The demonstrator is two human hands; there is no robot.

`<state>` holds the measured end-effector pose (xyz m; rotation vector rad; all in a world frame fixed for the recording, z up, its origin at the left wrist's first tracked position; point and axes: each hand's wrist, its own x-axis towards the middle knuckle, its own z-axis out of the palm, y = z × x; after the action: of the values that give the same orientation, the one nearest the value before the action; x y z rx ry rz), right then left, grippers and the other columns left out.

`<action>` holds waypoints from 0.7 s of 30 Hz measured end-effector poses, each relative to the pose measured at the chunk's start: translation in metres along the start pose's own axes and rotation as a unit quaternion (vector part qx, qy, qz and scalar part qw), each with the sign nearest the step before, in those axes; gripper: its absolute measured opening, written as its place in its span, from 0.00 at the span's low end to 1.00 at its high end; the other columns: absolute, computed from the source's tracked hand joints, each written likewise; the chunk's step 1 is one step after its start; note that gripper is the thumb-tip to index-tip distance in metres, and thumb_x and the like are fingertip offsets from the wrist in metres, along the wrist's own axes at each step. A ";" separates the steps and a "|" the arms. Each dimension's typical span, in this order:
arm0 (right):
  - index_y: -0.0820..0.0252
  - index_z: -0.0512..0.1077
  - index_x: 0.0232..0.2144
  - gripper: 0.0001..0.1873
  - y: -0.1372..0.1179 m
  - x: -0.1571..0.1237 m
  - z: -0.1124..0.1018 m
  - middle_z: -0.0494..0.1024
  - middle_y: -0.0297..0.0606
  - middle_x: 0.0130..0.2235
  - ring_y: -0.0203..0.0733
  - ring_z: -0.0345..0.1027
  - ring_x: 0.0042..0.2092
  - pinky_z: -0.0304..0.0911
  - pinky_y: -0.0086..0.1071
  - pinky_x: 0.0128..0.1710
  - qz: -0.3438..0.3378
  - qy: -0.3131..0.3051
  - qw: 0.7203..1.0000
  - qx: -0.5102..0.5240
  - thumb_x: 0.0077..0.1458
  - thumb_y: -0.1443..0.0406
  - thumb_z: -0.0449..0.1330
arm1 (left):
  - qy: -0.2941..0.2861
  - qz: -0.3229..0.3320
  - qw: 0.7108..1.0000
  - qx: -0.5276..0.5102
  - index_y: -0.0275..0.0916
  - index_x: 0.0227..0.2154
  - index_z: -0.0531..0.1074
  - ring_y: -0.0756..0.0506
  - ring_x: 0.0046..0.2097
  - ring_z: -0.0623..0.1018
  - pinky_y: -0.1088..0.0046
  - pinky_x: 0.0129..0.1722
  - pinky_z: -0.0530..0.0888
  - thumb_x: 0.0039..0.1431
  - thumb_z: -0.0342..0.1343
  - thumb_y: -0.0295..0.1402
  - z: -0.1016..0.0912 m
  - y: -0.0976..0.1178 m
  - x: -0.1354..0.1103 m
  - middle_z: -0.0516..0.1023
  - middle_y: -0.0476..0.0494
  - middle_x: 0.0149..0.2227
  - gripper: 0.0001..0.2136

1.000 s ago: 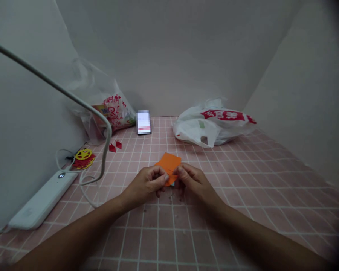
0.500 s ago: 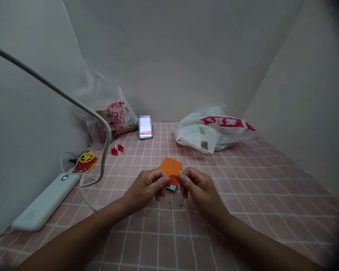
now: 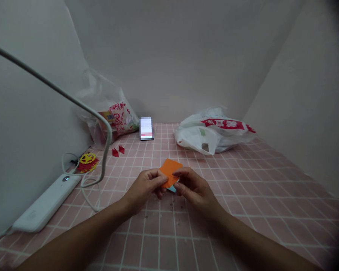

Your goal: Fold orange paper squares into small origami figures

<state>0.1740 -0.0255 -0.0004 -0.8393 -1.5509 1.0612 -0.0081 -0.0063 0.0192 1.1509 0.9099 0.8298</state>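
Note:
An orange sheet of paper (image 3: 171, 165) is up in front of me, pinched at its lower left by the thumb and fingers of my left hand (image 3: 151, 183). My right hand (image 3: 193, 188) is at the paper's right edge, thumb and index finger apart, the index fingertip in front of the orange face. Whether that fingertip touches the paper I cannot tell. Below the orange sheet a small light blue piece (image 3: 172, 189) peeks out, mostly hidden; whether it is attached I cannot make out.
Two small red folded pieces (image 3: 118, 151) lie on the pink tiled-pattern tabletop (image 3: 147, 244). At left are a white power strip (image 3: 46, 203), red and yellow cutouts (image 3: 87, 162) and a cable (image 3: 109, 139) arching across. A phone (image 3: 146, 128) and plastic bags (image 3: 214, 130) stand behind.
My right thumb and index finger have parted from their pinch on the paper's right edge, the index moving left over its face. My left hand keeps its hold.

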 end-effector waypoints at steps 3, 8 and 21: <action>0.54 0.73 0.42 0.10 0.000 0.001 -0.002 0.73 0.37 0.39 0.40 0.68 0.39 0.64 0.33 0.36 -0.114 -0.045 0.986 -0.117 0.59 0.72 0.59 | -0.007 -0.028 0.999 -0.018 0.35 0.25 0.69 0.54 0.21 0.68 0.79 0.22 0.64 0.54 0.61 0.40 0.000 0.001 0.000 0.71 0.52 0.20 0.13; 0.56 0.72 0.42 0.12 -0.001 -0.001 -0.002 0.73 0.40 0.41 0.41 0.69 0.42 0.66 0.36 0.41 -0.168 -0.050 0.969 -0.174 0.60 0.75 0.57 | -0.019 -0.042 0.999 -0.022 0.35 0.23 0.69 0.54 0.21 0.68 0.79 0.23 0.64 0.53 0.62 0.39 0.002 0.003 -0.001 0.71 0.52 0.20 0.13; 0.59 0.74 0.33 0.06 -0.007 -0.001 -0.001 0.73 0.37 0.33 0.40 0.67 0.36 0.62 0.35 0.35 -0.089 -0.023 0.988 -0.126 0.60 0.70 0.58 | -0.051 0.014 0.998 0.021 0.35 0.28 0.71 0.52 0.26 0.71 0.76 0.29 0.68 0.59 0.59 0.39 0.001 -0.001 -0.002 0.72 0.50 0.24 0.12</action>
<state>0.1757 -0.0290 0.0059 -0.8312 -1.7884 0.7712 -0.0074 -0.0086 0.0189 1.2332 0.8327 0.7708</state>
